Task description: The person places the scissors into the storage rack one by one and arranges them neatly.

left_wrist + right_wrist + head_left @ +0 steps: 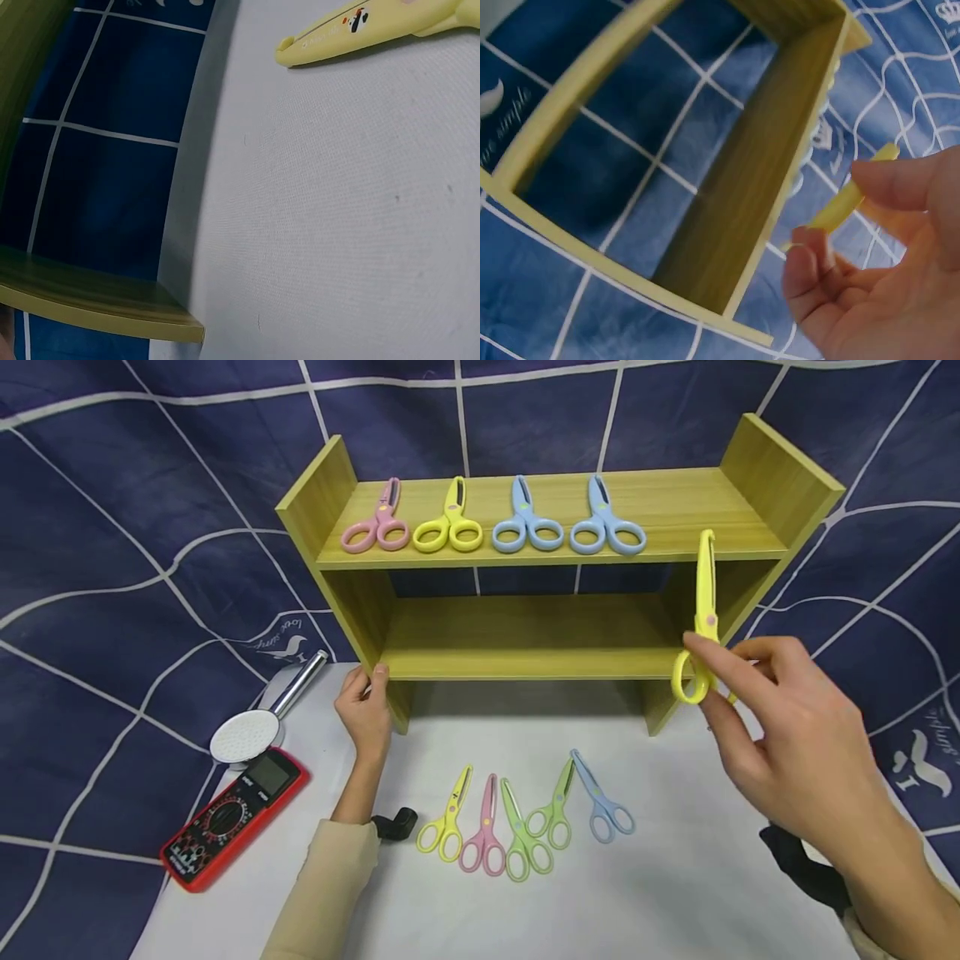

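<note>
My right hand [795,735] pinches a pair of yellow scissors [705,602] by the handles, blades pointing up, in front of the right end of the wooden shelf [525,663]. In the right wrist view the thumb and fingers close on the yellow scissors [844,202]. My left hand [365,710] holds the shelf's lower left edge, thumb on the front. On the upper board lie pink scissors [385,518], yellow scissors [452,518] and two blue pairs, one of them blue scissors [606,518], side by side with blades toward the back.
On the white table in front lie several more scissors, among them yellow scissors [447,814], pink scissors [486,827], green scissors [521,835] and blue scissors [602,802]. At the left are a red multimeter [232,818] and a shower head [247,735]. Blue patterned cloth [112,568] hangs behind.
</note>
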`<state>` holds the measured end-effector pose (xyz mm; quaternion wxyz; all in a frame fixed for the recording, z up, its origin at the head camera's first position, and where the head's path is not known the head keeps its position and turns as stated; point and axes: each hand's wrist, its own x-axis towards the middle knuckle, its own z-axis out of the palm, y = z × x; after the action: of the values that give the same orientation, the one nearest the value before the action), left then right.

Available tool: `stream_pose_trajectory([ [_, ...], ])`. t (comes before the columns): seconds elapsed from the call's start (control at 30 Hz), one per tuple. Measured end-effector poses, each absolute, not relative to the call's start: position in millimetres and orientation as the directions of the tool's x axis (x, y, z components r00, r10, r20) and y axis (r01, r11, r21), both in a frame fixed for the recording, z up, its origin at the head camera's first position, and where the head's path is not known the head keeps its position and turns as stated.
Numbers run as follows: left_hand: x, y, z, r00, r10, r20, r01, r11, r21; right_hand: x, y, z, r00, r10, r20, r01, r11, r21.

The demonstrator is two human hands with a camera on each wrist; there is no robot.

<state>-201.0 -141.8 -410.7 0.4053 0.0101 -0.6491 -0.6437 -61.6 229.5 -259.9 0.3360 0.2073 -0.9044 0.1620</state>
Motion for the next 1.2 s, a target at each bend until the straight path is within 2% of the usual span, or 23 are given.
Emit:
stream_pose_trajectory([
  [0.13,-201.6,-141.7,-411.1,-0.667,-0.531,0.522,0.511,0.183,0.840,-75.8,236.2,-251.3,-0.669,-0.190,0.719,-0.436,0.883,-0.173],
  [0.47,-201.1,-141.1,-409.9,-0.670,-0.536,0.513,0.499,0.186,0.847,-121.5,240.7,-230.7,-0.584,0.053,0.810,-0.457,0.803,-0.382],
  [0.6,-201.4,-141.3,-411.3,-0.673,-0.529,0.517,0.505,0.182,0.843,-146.7,242.0,-223.6,-0.618,0.077,0.782,-0.426,0.804,-0.415],
  [0.73,-201.3,-142.6,-411.8,-0.667,-0.527,0.527,0.515,0.185,0.837,-160.7,242.7,-220.6,-0.664,0.049,0.747,-0.391,0.828,-0.401],
  [0.83,-201.4,-143.7,-412.7,-0.663,-0.528,0.530,0.523,0.179,0.833,-162.2,241.0,-223.2,-0.647,0.064,0.759,-0.390,0.828,-0.403],
  [0.97,-201.2,-143.9,-413.2,-0.665,-0.524,0.532,0.529,0.174,0.831,-155.2,231.6,-239.0,-0.539,0.158,0.827,-0.449,0.777,-0.441],
  [1.07,-201.0,-143.1,-412.8,-0.664,-0.525,0.533,0.529,0.173,0.831,-142.7,215.9,-267.7,-0.471,0.188,0.862,-0.558,0.693,-0.456],
  [1.13,-201.5,-142.6,-412.7,-0.663,-0.525,0.533,0.530,0.172,0.830,-130.5,203.2,-294.0,-0.492,0.128,0.861,-0.617,0.646,-0.449],
  [1.2,-202.5,-142.1,-412.3,-0.661,-0.527,0.535,0.533,0.173,0.828,-117.1,190.3,-324.9,-0.560,0.012,0.829,-0.657,0.603,-0.453],
])
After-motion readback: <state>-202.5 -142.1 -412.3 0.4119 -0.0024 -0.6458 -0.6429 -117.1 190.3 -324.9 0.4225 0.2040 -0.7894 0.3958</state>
